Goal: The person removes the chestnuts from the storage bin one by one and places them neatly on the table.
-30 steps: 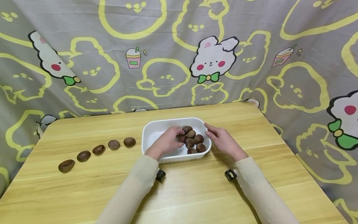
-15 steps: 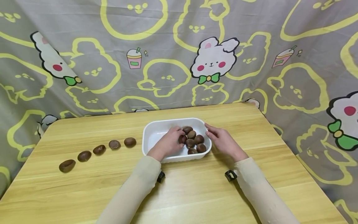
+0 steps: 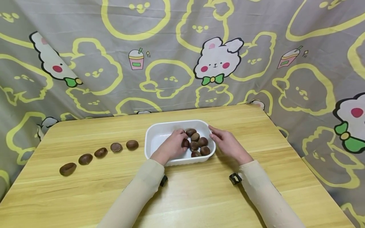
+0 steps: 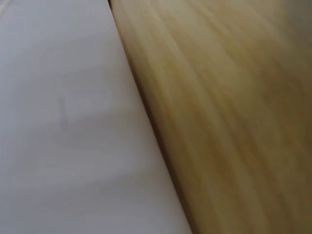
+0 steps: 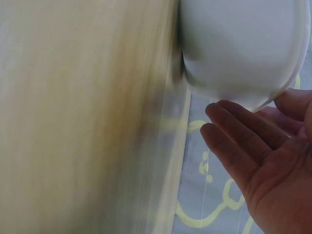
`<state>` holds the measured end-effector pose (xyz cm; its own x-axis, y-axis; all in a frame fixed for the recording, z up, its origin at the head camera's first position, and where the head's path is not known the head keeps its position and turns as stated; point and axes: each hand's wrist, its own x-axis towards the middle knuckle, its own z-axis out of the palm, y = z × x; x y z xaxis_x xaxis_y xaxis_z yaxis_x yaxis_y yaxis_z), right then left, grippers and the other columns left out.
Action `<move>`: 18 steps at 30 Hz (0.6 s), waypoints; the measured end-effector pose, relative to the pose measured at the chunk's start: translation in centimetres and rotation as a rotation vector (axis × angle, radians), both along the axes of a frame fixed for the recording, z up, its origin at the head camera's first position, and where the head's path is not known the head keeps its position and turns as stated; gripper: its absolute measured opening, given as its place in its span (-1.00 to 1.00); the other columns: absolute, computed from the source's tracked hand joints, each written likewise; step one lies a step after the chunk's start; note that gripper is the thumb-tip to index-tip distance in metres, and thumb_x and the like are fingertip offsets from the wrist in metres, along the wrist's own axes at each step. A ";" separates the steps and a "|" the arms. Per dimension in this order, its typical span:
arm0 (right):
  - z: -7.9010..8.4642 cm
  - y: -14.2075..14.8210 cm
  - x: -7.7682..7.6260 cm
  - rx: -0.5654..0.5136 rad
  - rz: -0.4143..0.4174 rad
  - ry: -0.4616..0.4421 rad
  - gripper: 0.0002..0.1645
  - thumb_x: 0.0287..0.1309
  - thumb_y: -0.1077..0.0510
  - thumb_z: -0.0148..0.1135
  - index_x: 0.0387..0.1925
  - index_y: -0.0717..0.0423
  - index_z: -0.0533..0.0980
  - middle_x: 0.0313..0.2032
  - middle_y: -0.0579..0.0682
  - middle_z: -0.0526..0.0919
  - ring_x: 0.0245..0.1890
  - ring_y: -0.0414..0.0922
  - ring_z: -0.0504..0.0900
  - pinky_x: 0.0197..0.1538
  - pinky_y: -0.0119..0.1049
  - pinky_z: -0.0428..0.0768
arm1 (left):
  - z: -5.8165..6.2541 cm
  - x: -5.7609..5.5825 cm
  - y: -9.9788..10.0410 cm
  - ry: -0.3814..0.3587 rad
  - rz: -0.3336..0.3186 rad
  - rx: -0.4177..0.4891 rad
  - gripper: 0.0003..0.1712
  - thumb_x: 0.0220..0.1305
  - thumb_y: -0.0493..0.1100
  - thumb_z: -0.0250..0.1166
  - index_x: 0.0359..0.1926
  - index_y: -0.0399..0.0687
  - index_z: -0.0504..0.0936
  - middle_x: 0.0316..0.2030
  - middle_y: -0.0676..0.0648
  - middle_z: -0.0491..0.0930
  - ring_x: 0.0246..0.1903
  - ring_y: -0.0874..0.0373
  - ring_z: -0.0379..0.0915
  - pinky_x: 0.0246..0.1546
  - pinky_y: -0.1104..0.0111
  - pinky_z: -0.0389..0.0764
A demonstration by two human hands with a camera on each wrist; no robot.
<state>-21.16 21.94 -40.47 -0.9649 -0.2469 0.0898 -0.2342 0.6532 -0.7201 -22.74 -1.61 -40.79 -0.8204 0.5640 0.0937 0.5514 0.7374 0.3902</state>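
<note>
A white rectangular tray [image 3: 156, 134] sits on the table with several brown chestnuts [image 3: 202, 141] grouped in its right half. My left hand [image 3: 172, 145] reaches into the tray from the front, its fingers curled at a dark chestnut [image 3: 185, 143] on the left of the group; the thumb is hidden behind the hand. At the tray's right end my right hand [image 3: 229, 145] holds the rim. In the right wrist view, the right thumb [image 5: 294, 103] lies at the rim and the other fingers extend along the outer wall. Only the tray's side and wood fill the left wrist view.
Left of the tray, several chestnuts [image 3: 101, 152] lie in a slanting row on the wooden table [image 3: 196, 196]. A grey patterned curtain [image 3: 171, 47] hangs behind the table and along its right side.
My left hand has shifted slightly right and turned at the chestnut, its thumb passing out of sight. The right hand, the tray and the row of chestnuts stay in place.
</note>
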 end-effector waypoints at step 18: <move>0.0 0.0 0.1 -0.024 -0.008 -0.020 -0.49 0.28 0.00 -0.04 0.24 -0.05 0.26 0.14 0.01 0.36 0.12 -0.11 0.32 0.15 -0.17 0.28 | 0.6 0.2 -0.8 -0.084 0.015 0.075 -0.66 -0.12 -0.24 0.34 -0.21 -0.19 0.58 -0.03 -0.08 0.42 -0.05 0.06 0.36 0.05 0.32 0.33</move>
